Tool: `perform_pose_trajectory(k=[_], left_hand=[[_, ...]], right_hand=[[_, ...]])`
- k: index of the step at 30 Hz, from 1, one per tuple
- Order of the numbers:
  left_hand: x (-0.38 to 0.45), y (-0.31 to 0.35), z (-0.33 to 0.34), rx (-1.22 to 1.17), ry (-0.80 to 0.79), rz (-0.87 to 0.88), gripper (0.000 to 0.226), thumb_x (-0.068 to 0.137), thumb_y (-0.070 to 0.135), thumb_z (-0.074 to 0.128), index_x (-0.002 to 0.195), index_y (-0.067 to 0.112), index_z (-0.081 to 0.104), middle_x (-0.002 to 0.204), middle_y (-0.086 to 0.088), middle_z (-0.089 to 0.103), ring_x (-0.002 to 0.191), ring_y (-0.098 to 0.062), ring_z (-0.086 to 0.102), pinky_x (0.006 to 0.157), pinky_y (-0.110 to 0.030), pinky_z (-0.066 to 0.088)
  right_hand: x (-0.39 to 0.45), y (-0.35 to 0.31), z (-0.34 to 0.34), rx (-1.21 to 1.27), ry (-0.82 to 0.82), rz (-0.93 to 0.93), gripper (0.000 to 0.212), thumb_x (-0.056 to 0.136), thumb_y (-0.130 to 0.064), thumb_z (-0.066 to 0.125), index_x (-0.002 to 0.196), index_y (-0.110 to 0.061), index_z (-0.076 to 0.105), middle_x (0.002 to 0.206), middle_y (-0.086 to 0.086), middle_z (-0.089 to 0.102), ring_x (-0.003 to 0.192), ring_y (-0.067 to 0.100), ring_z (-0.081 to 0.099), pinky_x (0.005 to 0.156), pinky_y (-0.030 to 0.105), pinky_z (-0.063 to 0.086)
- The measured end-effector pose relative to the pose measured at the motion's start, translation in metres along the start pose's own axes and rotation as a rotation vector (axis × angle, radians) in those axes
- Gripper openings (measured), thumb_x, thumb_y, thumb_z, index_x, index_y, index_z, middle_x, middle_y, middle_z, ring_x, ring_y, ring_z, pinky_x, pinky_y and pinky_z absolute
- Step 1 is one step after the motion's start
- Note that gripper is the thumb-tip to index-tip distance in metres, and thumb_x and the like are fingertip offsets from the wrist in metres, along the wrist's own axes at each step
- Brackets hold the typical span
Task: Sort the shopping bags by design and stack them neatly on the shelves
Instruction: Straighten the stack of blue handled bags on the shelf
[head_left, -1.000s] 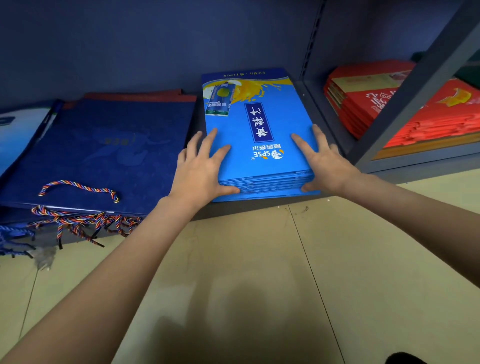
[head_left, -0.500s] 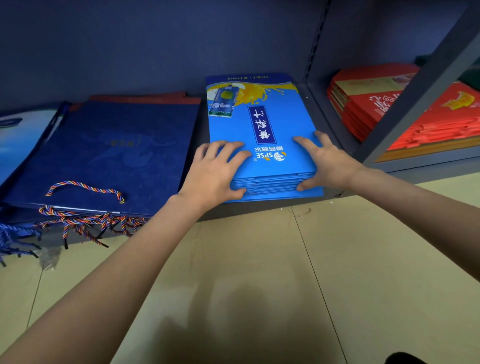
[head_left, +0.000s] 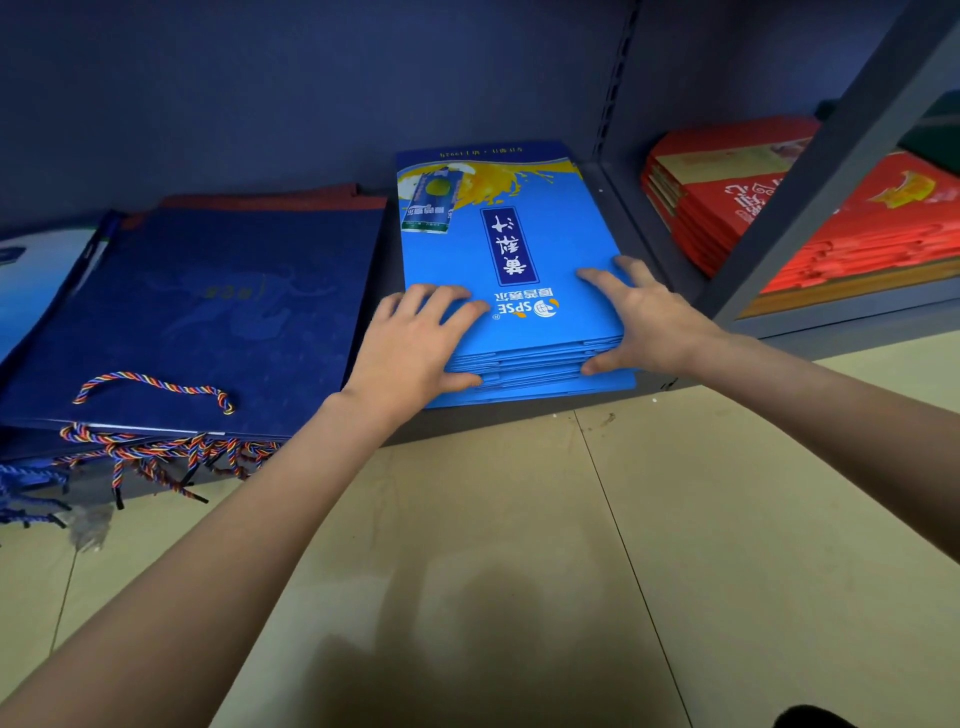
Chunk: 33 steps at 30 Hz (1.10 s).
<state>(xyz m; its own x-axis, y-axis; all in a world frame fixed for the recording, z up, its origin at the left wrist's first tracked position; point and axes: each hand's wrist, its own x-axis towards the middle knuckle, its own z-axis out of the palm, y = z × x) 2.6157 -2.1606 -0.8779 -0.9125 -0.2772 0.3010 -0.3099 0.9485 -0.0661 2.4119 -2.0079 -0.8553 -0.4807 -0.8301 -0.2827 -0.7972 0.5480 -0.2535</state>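
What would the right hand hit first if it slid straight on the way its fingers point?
Probably nothing soon. The right hand lies on the bright blue bag stack, fingers aimed back-left across its flat printed top. Past that, the shelf's back wall, though depth is unclear.

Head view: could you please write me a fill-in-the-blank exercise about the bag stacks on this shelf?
1. The left hand and the right hand rest on the light blue bag stack, whose top bag bears the Latin letters ____.
2. The dark blue bag stack lies to the ____ of the light blue one.
3. The right-hand bag stack, past the grey shelf post, is coloured ____.
Missing words: SPSE; left; red.
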Motion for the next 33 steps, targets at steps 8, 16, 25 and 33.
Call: perform_pose_trajectory(k=[8,16,25,33], left_hand=[[-0.006,0.009,0.005,-0.148,-0.293,-0.261,0.095,0.07,0.049,0.075,0.146,0.032,0.021,0.154,0.001,0.013,0.139,-0.025,0.01,0.108,-0.044,0.026],[-0.007,0.021,0.007,-0.303,-0.281,-0.369,0.09,0.074,0.046,0.074,0.146,0.03,0.021,0.155,0.003,0.009,0.141,-0.022,0.004,0.091,-0.042,0.047],[-0.003,0.019,0.006,-0.018,-0.174,-0.168,0.084,0.065,0.049,0.078,0.136,0.024,0.042,0.149,-0.009,0.031,0.136,-0.04,0.026,0.105,-0.054,0.026],[-0.002,0.014,0.004,0.205,0.025,0.034,0.079,0.05,0.047,0.081,0.118,0.018,0.053,0.131,-0.011,0.055,0.119,-0.039,0.05,0.099,-0.057,0.037]], right_hand=[[-0.005,-0.006,0.012,-0.033,0.018,0.022,0.105,0.071,-0.038,0.08,0.148,-0.033,0.009,0.156,0.007,-0.005,0.12,0.038,0.045,0.098,0.047,0.044],[-0.004,-0.007,0.013,-0.031,-0.001,0.024,0.104,0.071,-0.038,0.079,0.148,-0.032,0.009,0.155,0.009,-0.003,0.119,0.039,0.046,0.099,0.047,0.043],[-0.005,-0.003,0.005,0.003,0.05,0.007,0.107,0.066,-0.041,0.082,0.148,-0.032,0.015,0.156,0.005,0.004,0.13,0.038,0.038,0.104,0.048,0.034],[-0.01,-0.003,-0.005,0.065,0.095,-0.021,0.106,0.063,-0.038,0.084,0.148,-0.029,0.022,0.156,0.004,0.009,0.137,0.031,0.029,0.109,0.045,0.028]])
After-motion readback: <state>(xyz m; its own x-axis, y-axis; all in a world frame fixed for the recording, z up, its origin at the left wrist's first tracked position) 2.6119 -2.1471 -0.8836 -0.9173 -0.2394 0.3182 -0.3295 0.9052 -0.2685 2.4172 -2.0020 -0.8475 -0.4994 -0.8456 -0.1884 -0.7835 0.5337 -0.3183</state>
